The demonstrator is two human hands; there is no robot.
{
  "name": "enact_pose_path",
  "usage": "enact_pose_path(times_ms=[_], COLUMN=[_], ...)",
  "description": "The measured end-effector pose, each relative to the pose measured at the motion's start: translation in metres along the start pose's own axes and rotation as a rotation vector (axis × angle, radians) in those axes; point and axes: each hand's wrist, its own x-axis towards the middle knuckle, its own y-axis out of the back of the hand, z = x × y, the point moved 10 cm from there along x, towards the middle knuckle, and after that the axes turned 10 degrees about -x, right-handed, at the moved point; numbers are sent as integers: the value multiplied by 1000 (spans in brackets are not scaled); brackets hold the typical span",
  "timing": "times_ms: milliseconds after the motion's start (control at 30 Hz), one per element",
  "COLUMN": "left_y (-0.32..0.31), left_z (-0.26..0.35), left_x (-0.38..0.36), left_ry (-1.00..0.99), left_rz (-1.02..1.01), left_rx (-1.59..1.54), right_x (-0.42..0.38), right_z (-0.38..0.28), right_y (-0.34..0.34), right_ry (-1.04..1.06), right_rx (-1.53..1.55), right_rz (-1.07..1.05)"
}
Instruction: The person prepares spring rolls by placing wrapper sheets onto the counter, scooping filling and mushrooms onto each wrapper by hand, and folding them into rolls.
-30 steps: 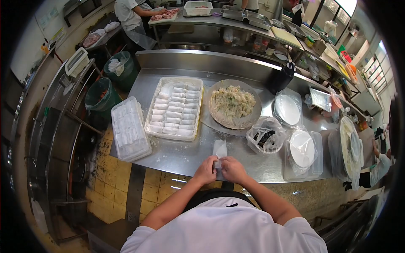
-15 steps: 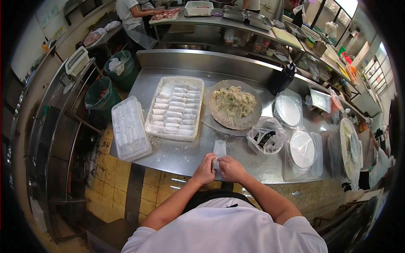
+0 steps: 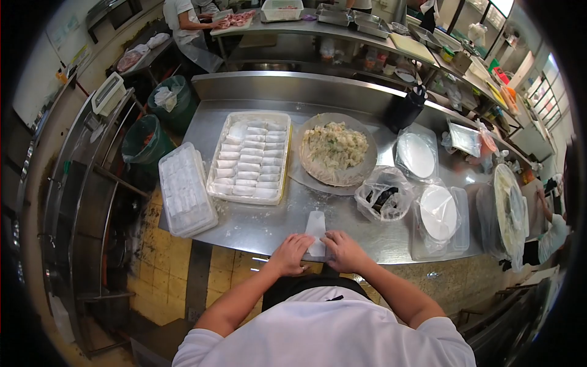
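A white wrapper strip (image 3: 316, 227) lies flat on the steel table (image 3: 263, 229), narrowing toward its far end. My left hand (image 3: 290, 252) rests at the strip's left edge, and my right hand (image 3: 343, 249) touches its right edge; the fingertips of both press along its near part. Beyond them to the left, a white tray (image 3: 211, 183) holds rows of white rolls (image 3: 249, 158). A round tray (image 3: 361, 172) carries a heap of pale, chopped filling (image 3: 335, 145) with green bits.
A closed container (image 3: 188, 189) of rolls stands at the table's left edge. A plastic-lined bowl (image 3: 384, 192), wrapped white plates (image 3: 438, 213) and a black holder (image 3: 406, 110) stand right. A co-worker (image 3: 185, 27) handles meat at the rear counter.
My hands have moved apart and now lie lower over the strip's sides. More of the strip shows flat between them. The view has shifted slightly.
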Motion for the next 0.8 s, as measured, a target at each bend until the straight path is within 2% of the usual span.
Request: enact_pose_path(times_ms=[67, 167, 267, 400, 567, 667, 767, 800], left_y=[-21, -25, -16, -5, -7, -12, -14, -13], left_z=[-3, 6, 5, 4, -12, -24, -37, -39], left_x=[-14, -16, -16, -10, 6, 21, 34, 37], left_ry=[-68, -86, -58, -53, 77, 177, 250, 272], left_rz=[29, 93, 167, 207, 224, 223, 185, 166], left_rx=[91, 95, 11, -56, -95, -65, -37, -31], right_x=[-8, -20, -23, -18, -12, -2, 5, 7], right_z=[-15, -16, -14, -9, 11, 19, 6, 0], right_y=[-3, -39, -38, -25, -43, -36, -8, -10], right_ry=[57, 65, 74, -27, -184, -326, -258, -206], right_rx=[-129, -108, -52, 22, 42, 32, -83, -119], right_rz=[-52, -89, 52, 94, 48, 111, 197, 156])
